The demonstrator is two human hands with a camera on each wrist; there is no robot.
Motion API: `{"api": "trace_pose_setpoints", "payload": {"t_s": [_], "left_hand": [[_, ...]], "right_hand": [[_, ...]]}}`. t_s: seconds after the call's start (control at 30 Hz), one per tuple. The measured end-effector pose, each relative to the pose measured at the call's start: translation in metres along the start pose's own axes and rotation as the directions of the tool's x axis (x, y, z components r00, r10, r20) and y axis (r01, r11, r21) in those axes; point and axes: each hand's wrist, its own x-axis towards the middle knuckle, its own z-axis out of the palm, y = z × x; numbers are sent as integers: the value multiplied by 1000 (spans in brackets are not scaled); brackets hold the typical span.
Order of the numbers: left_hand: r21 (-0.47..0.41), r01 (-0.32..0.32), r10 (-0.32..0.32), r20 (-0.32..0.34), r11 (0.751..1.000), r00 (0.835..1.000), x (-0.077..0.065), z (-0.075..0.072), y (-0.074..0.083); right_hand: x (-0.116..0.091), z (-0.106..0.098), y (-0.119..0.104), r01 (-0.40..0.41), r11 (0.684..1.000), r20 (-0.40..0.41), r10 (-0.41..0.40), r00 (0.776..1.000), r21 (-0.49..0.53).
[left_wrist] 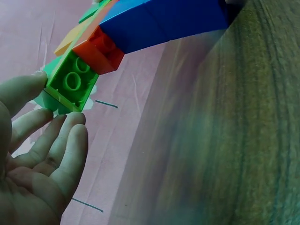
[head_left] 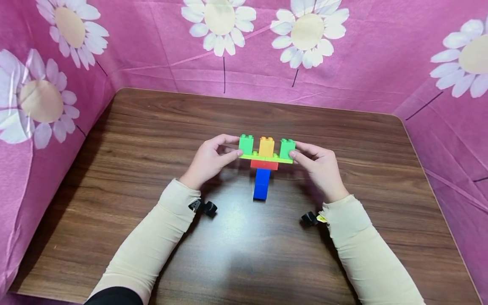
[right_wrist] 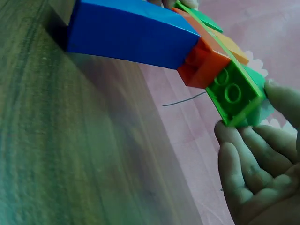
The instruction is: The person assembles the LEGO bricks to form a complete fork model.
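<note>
A T-shaped toy brick structure stands upright on the table. Its stem is a pair of stacked blue bricks [head_left: 261,184], topped by a red brick [head_left: 264,164] and a wider lime green layer [head_left: 284,160]. Along the top sit a left green brick [head_left: 246,145], a yellow-orange brick [head_left: 266,147] and a right green brick [head_left: 287,149]. My left hand [head_left: 209,159] pinches the left green brick at its outer end, thumb in front. At the opposite end, my right hand [head_left: 319,166] pinches the right green brick. Hollow undersides of the lime layer [left_wrist: 70,84] show in both wrist views.
The structure rests on a brown wood-grain table [head_left: 244,258]. Pink cloth [head_left: 152,46] with large white daisies hangs along the back and both sides. Black wrist devices [head_left: 209,208] hang from the beige sleeves [head_left: 148,245], just above the tabletop.
</note>
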Motion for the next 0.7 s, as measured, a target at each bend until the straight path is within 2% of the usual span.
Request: {"api": "trace_pose_setpoints", "payload": {"t_s": [0.1, 0.33, 0.5, 0.7], "left_hand": [[32, 0, 0, -6, 1000, 1000, 0, 1, -2], [67, -26, 28, -32, 997, 999, 2, 6, -8], [72, -39, 43, -50, 997, 998, 3, 7, -12], [72, -56, 64, -122, 996, 990, 3, 6, -13]], "right_hand": [[1, 3, 4, 7, 1000, -39, -8, 999, -23], [2, 5, 10, 86, 979, -113, -108, 988, -185], [2, 7, 11, 105, 980, -130, -128, 983, -169], [2, 8, 13, 155, 982, -88, -164, 982, -104]]}}
